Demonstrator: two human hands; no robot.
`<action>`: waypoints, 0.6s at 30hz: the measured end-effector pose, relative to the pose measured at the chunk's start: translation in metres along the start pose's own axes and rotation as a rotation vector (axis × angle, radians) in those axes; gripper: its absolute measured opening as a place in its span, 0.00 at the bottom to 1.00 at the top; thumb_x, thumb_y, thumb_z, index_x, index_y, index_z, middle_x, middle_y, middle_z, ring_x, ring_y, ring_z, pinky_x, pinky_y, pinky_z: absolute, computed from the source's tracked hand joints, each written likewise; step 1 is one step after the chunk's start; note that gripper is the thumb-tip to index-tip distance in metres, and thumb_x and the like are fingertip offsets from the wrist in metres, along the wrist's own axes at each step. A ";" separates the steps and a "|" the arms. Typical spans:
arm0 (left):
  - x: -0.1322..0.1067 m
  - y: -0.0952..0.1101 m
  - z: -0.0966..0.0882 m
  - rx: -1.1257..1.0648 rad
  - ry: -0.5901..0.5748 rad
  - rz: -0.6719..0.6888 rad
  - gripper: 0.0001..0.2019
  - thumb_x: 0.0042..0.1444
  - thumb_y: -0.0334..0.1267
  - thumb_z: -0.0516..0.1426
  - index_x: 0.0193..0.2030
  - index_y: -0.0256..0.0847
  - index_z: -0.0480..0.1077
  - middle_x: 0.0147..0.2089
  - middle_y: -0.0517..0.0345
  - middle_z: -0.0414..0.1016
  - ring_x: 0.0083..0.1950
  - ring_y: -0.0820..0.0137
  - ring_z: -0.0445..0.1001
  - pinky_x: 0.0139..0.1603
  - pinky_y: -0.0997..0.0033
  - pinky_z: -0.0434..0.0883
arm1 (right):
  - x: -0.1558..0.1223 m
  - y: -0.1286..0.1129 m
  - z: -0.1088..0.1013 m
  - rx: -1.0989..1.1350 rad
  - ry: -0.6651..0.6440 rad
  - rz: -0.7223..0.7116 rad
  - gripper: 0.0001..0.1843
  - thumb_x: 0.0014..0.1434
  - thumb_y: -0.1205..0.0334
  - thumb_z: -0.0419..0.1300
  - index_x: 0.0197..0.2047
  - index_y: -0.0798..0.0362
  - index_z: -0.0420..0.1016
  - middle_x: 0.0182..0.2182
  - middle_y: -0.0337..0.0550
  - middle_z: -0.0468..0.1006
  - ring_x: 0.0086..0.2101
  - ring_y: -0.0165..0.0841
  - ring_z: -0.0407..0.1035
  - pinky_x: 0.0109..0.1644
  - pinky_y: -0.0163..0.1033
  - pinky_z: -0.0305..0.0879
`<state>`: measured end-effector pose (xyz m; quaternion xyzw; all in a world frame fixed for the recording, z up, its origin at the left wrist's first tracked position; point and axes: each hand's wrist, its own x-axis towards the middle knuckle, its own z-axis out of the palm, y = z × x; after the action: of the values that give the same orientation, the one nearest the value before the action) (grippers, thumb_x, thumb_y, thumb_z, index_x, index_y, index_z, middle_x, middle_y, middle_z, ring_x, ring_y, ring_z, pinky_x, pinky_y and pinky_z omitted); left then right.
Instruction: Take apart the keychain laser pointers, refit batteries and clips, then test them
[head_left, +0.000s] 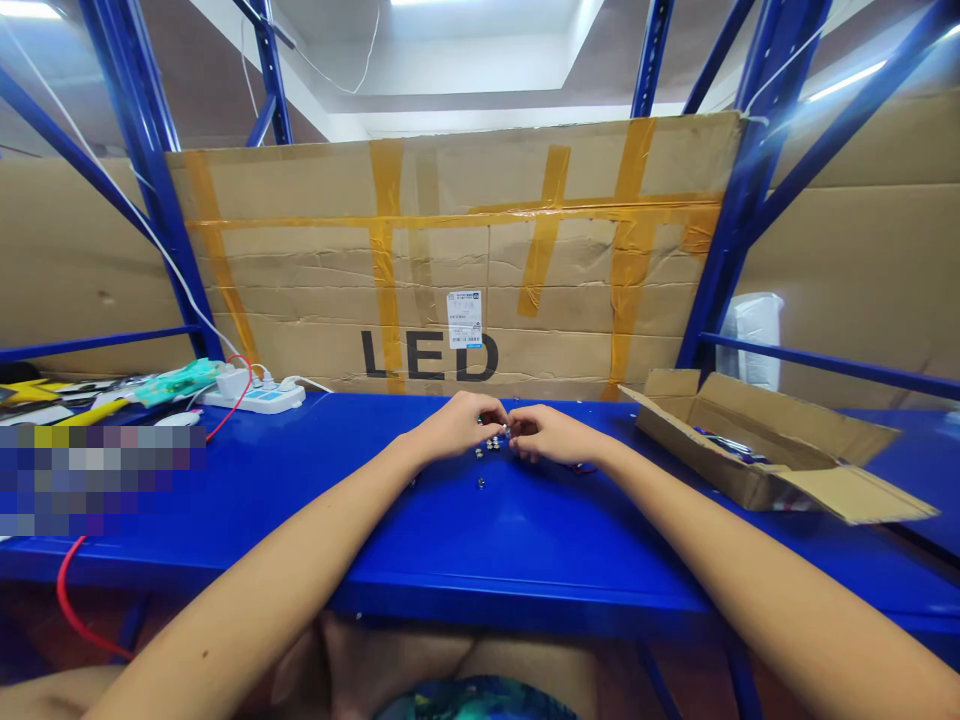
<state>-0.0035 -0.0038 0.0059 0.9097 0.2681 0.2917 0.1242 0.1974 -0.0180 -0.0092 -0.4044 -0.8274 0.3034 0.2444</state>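
Observation:
My left hand (463, 424) and my right hand (553, 436) meet above the blue table, their fingertips almost touching. Between the fingertips is a small shiny metal part (506, 431), too small to name further. The right thumb and forefinger pinch it. My left fingers are closed beside it, and what they hold is too small to make out. Several small metal pieces (493, 443) lie on the tabletop just under the hands. One more metal piece (481, 483) sits apart, closer to me.
An open cardboard box (701, 455) with pen-like items inside stands at right. On the left are a white power strip (262, 397), a red cable (67, 590) and a pile of bags and tools. A large LED carton (315, 280) backs the blue table (525, 560).

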 end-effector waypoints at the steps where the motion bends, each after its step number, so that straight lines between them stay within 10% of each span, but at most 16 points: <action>1: 0.000 0.000 0.000 0.014 -0.002 0.014 0.08 0.54 0.31 0.56 0.38 0.37 0.76 0.35 0.56 0.79 0.36 0.72 0.74 0.38 0.74 0.67 | 0.001 0.001 0.000 0.016 0.001 0.002 0.05 0.51 0.66 0.56 0.34 0.54 0.67 0.27 0.38 0.73 0.25 0.29 0.69 0.30 0.36 0.67; 10: -0.002 -0.003 -0.008 0.084 -0.047 0.034 0.10 0.55 0.32 0.56 0.40 0.38 0.77 0.38 0.56 0.80 0.38 0.72 0.74 0.39 0.74 0.66 | 0.002 0.005 -0.006 0.030 -0.040 0.020 0.11 0.45 0.70 0.57 0.35 0.54 0.70 0.27 0.38 0.74 0.27 0.30 0.68 0.33 0.36 0.66; 18: -0.006 -0.016 -0.014 0.268 -0.409 -0.139 0.14 0.52 0.28 0.56 0.43 0.40 0.78 0.41 0.55 0.80 0.40 0.69 0.75 0.38 0.74 0.65 | 0.000 0.002 -0.010 -0.142 -0.066 -0.027 0.11 0.44 0.69 0.59 0.34 0.54 0.74 0.29 0.38 0.76 0.32 0.32 0.68 0.36 0.35 0.62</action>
<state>-0.0227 0.0069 0.0078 0.9376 0.3355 0.0541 0.0741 0.2046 -0.0136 -0.0035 -0.3995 -0.8598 0.2538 0.1916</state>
